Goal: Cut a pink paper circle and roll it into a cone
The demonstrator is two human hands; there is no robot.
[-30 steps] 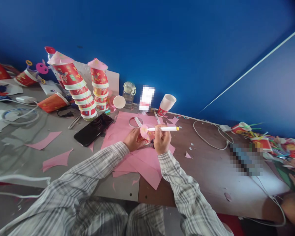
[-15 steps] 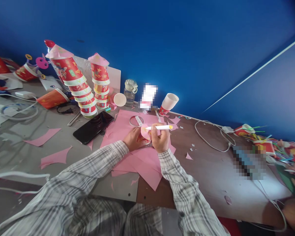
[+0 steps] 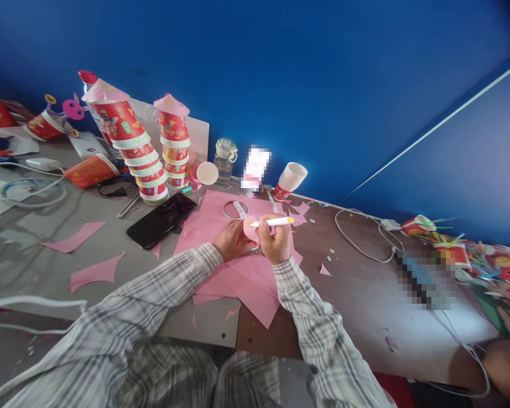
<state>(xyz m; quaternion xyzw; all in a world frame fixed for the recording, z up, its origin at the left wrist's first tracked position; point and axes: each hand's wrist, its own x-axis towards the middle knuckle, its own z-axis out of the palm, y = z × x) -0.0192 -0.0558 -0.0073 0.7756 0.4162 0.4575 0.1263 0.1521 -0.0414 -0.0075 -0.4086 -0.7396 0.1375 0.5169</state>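
My left hand is closed around a small red-patterned paper cup, partly hidden by the fingers. A pale pink paper piece covers the cup's upper end. Pinched in my right hand is a white marker with a yellow end. Its tip points left and meets or nearly meets the pink piece; contact is too small to tell. Beneath both hands lie pink paper sheets. Just beyond them is a roll of tape.
Two cup towers with pink cone tops stand at the back left, near a black phone. A glass bottle, a lit screen and stacked paper cups line the blue wall. Cables and paper scraps lie about.
My right hand has shifted slightly left and down with the marker, across the pink piece. My left hand keeps its hold on the cup. The view has turned a little.
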